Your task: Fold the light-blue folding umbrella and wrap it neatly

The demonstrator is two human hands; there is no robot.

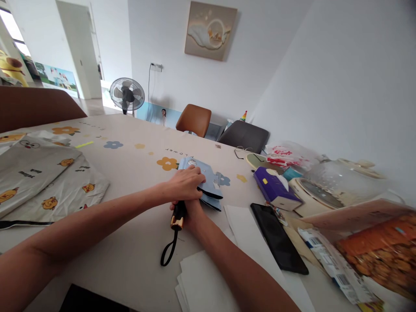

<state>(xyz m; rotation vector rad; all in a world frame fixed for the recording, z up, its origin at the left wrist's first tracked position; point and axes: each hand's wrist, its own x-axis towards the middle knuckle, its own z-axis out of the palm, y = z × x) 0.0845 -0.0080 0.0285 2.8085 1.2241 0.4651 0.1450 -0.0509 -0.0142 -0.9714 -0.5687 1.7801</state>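
Observation:
A light-blue folding umbrella (209,175) lies over the table in front of me, its folded cloth pointing away and its black handle (179,211) towards me. The handle ends in a gold-coloured ring, from which a black wrist strap (167,255) hangs in a loop. My left hand (186,183) lies across the top of the cloth near the handle, fingers curled round it. Underneath, my right hand (192,209) grips the umbrella where handle and cloth meet; my left hand hides much of it. Dark-edged cloth flaps stick out to the right of my hands.
Patterned grey cloth (52,182) covers the table's left side. To the right are white paper sheets (208,277), a black phone (277,236), a purple tissue box (276,186), eyeglasses (243,151), a glass-lidded appliance (344,182) and packaged food (383,247). Chairs (194,119) stand beyond the table.

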